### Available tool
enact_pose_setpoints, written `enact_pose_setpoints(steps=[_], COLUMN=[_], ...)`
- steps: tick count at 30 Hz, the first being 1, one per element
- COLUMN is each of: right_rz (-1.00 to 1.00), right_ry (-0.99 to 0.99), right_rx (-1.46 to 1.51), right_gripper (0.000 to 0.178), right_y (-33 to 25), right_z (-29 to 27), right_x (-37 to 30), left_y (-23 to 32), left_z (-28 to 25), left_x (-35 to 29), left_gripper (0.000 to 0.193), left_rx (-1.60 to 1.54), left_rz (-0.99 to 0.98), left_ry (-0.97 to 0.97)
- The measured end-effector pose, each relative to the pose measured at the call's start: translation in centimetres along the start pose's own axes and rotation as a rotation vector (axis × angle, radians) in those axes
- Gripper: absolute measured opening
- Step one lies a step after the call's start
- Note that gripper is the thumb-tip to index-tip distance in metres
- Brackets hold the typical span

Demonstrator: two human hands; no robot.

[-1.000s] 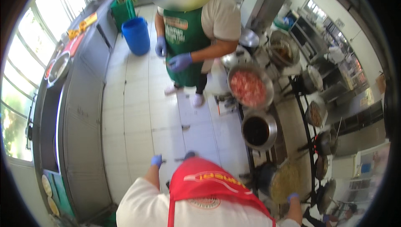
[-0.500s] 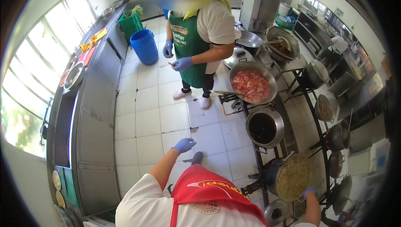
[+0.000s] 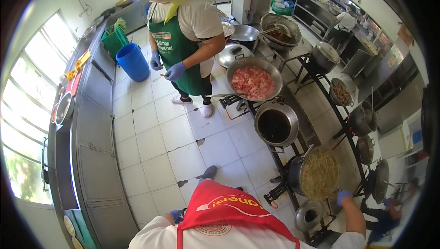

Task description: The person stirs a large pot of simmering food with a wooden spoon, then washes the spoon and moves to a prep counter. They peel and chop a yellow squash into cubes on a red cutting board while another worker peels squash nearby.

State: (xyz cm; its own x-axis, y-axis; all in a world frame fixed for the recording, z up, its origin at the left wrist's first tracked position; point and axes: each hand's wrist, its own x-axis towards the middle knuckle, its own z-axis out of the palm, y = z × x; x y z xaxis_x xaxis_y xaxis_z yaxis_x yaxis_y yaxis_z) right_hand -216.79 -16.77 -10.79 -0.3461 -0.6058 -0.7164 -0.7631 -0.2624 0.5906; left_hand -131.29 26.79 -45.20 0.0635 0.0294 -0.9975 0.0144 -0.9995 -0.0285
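My right hand (image 3: 343,197), in a blue glove, is at the near right rim of a deep pot (image 3: 295,175) on a burner. Its fingers look closed, but what they grip is too small to make out. The pot is full of a yellow-green stew (image 3: 320,173). My left hand (image 3: 176,214), also gloved blue, is low beside my red apron (image 3: 220,207), close to a small dark shape. The apron and arm partly hide its fingers.
Beyond the pot stand a pan of dark liquid (image 3: 274,126) and a wide pan of raw red meat (image 3: 253,82). A co-worker in a green apron (image 3: 179,52) stands ahead, near a blue barrel (image 3: 133,62). Steel cabinets (image 3: 95,134) line the left; more pots (image 3: 362,116) stand right.
My left hand has drawn back from over the floor to my side. My right hand has shifted slightly up at the pot's rim. The whole view has turned a little.
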Motion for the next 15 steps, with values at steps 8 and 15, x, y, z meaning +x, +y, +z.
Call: enact_pose_setpoints(steps=[8,15], right_rz=[-0.121,-0.184], right_ry=[-0.04,0.066], right_rx=[0.194,0.27], right_gripper=[0.044,0.056], right_y=[0.3,-2.6], right_z=[2.2,2.1], right_x=[-3.7,-6.3], left_y=[7.8,15.5], left_z=[-5.3,-9.9], left_x=[1.4,0.1], left_gripper=[0.056,0.056], left_rx=[-0.436,-0.256], left_rz=[0.048,0.285], left_ry=[0.086,0.157])
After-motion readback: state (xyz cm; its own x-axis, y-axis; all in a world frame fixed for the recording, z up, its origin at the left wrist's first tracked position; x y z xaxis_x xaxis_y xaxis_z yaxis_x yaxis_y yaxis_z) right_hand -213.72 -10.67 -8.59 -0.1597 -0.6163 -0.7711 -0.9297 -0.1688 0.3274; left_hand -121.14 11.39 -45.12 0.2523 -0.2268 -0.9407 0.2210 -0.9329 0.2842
